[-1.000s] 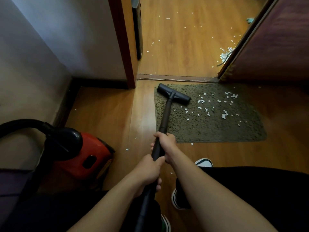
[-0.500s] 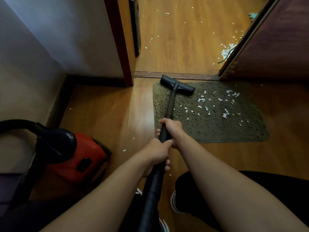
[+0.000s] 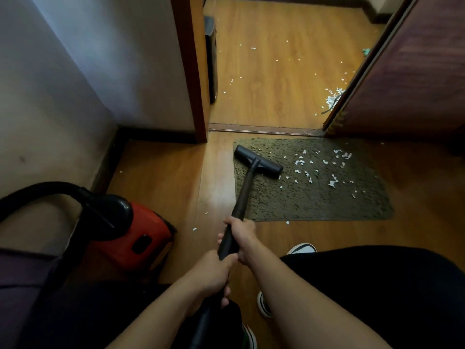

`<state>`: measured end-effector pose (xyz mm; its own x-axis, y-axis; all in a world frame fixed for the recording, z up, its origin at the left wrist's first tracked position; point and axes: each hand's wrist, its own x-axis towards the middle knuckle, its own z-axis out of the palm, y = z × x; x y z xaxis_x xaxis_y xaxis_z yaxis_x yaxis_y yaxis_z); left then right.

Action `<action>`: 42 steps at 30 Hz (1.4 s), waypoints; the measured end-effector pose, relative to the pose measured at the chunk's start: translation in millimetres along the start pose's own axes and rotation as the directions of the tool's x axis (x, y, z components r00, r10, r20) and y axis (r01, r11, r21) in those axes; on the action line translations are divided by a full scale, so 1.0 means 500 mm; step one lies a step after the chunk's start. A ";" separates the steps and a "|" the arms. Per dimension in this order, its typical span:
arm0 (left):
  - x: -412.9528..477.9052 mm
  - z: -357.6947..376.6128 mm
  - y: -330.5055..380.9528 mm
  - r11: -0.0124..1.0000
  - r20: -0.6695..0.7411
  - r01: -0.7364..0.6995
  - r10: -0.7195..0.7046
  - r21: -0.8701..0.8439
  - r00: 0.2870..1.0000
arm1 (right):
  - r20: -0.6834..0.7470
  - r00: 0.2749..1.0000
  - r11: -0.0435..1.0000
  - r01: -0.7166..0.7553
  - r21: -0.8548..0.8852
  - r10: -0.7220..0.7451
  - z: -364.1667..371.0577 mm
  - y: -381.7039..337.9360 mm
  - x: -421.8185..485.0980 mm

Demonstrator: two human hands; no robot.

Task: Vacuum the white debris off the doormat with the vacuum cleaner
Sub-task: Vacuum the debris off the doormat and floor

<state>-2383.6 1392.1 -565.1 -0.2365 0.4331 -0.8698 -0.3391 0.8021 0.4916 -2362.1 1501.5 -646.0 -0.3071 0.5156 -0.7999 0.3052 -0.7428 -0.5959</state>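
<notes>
A dark olive doormat [image 3: 302,202] lies on the wooden floor before the doorway. White debris [image 3: 324,170] is scattered over its middle and right part. The black vacuum head [image 3: 259,161] rests on the mat's left part, its wand [image 3: 242,195] running back to me. My right hand [image 3: 242,236] grips the wand further forward. Just behind it, my left hand [image 3: 214,275] grips the same wand. The red and black vacuum body [image 3: 133,235] sits on the floor at my left, its black hose [image 3: 37,192] arching away.
A wall and dark skirting [image 3: 108,162] close the left side; a door frame [image 3: 193,71] stands at the mat's far left. A dark door [image 3: 407,79] is open at right. More white scraps [image 3: 332,96] lie beyond the threshold. My shoes [image 3: 300,248] are near the mat's front edge.
The vacuum head has been drawn back from the mat's far edge towards me along its left part. Both hands kept their hold on the wand.
</notes>
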 end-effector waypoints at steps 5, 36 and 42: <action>-0.021 -0.003 -0.048 1.000 -0.018 0.013 -0.013 0.022 1.000 | -0.002 1.000 1.000 -0.014 -0.011 0.014 -0.006 0.033 -0.041; 0.129 0.028 0.163 0.999 0.023 -0.010 0.011 -0.040 1.000 | -0.019 0.998 0.998 0.057 0.003 -0.056 -0.018 -0.143 0.173; 0.092 0.009 0.117 1.000 -0.005 0.005 -0.005 0.001 1.000 | -0.016 0.999 0.999 0.031 -0.015 -0.031 -0.002 -0.102 0.120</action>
<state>-2409.9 1460.8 -576.6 -0.2399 0.4271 -0.8718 -0.3395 0.8044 0.4875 -2395.3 1570.8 -663.8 -0.3019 0.5452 -0.7821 0.3089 -0.7202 -0.6213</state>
